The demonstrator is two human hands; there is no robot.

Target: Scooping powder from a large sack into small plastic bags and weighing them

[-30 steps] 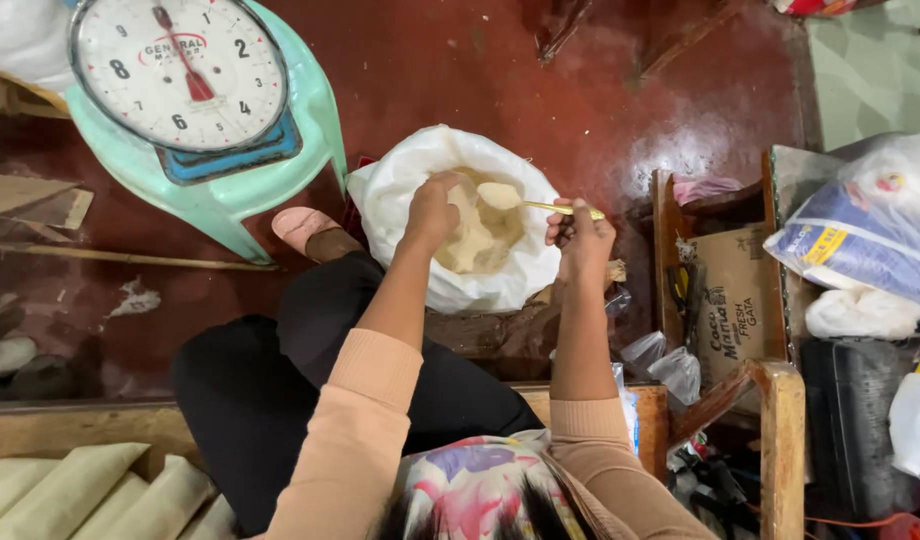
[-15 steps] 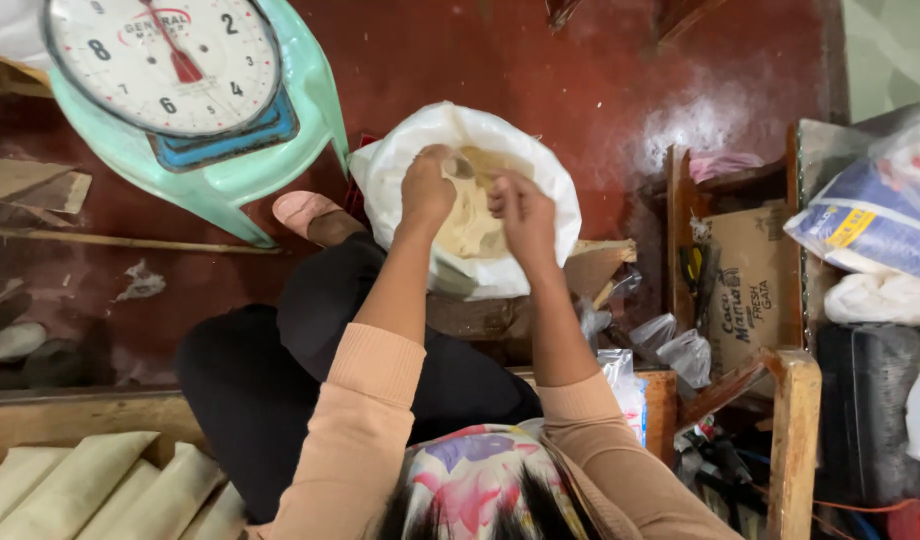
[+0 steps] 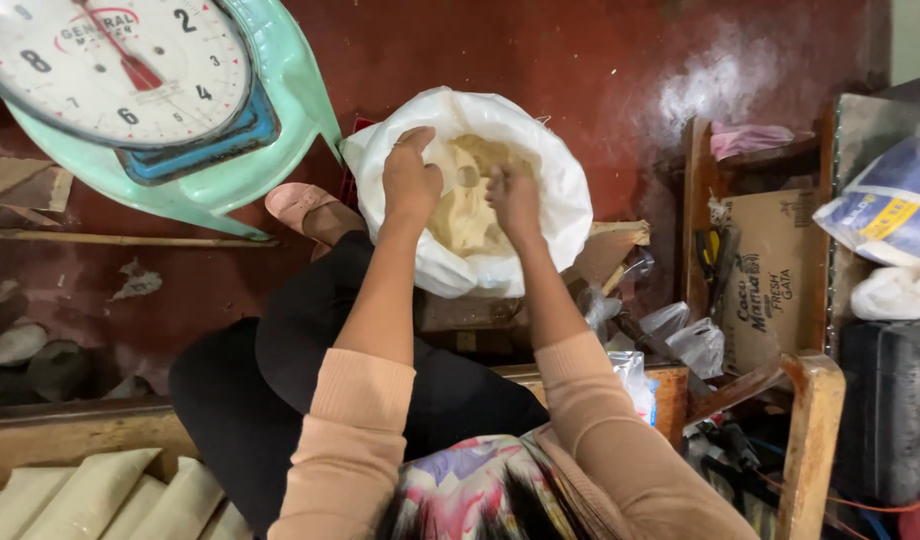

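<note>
Both hands work inside the white sack (image 3: pixel 540 235) at upper centre of the frame, on the red floor (image 3: pixel 540 60). The left hand (image 3: pixel 410 180) grips the sack's near rim, fingers curled over it. The right hand (image 3: pixel 513 198) is sunk, fingers bunched, into the pale yellow powder (image 3: pixel 460 215); what it grasps cannot be told. A green dial scale (image 3: pixel 180 130) stands at upper left.

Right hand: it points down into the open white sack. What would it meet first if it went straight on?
Most likely the pale powder inside the white sack; the right hand hangs over it, though depth is unclear.
</note>
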